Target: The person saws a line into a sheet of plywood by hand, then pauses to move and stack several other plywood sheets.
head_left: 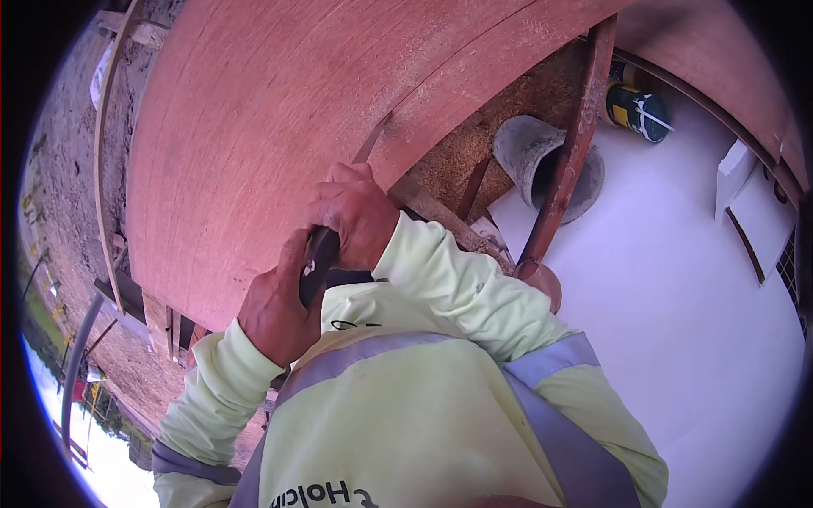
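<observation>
Wrapping left hand (279, 309) and right hand (356, 216) fingers around a black-handled metal handsaw (320, 256), a worker (381, 406) appears partway through a reddish plywood sheet (254, 161); nearer wood looks uncut.

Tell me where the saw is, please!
In the head view, the saw is left of the middle: the left hand and right hand grip it, its blade over the reddish board.
</observation>
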